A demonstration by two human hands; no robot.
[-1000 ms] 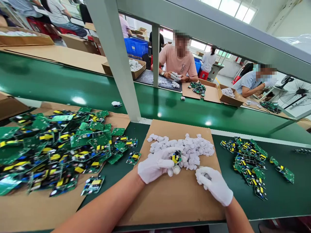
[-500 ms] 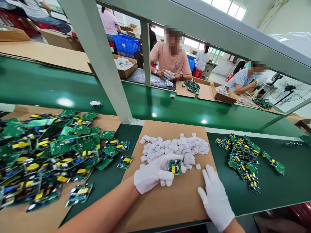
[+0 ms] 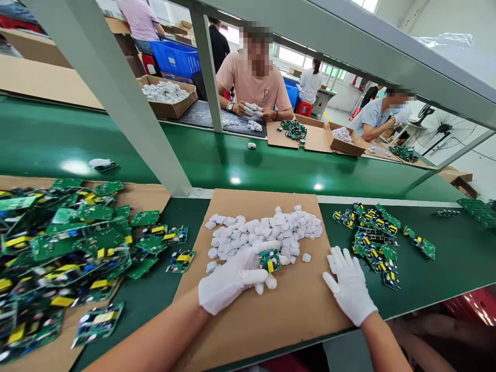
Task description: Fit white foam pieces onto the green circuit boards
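My left hand [image 3: 228,281], in a white glove, pinches a small green circuit board [image 3: 268,260] with a yellow part, at the near edge of a heap of small white plastic pieces [image 3: 267,232]. The heap lies on a brown cardboard sheet [image 3: 271,315]. My right hand [image 3: 350,284], also gloved, rests flat with fingers spread at the sheet's right edge and holds nothing. It lies just left of a small pile of green boards [image 3: 377,235].
A big pile of green circuit boards [image 3: 70,243] covers the left on cardboard. Behind runs a green conveyor belt [image 3: 217,160] with a grey post [image 3: 116,98]. Across it, two seated people work beside cardboard boxes [image 3: 168,98] of white parts.
My right hand opened from a curled grip at the white heap and moved right, now flat at the cardboard's edge. My left hand kept the board. The view swung right.
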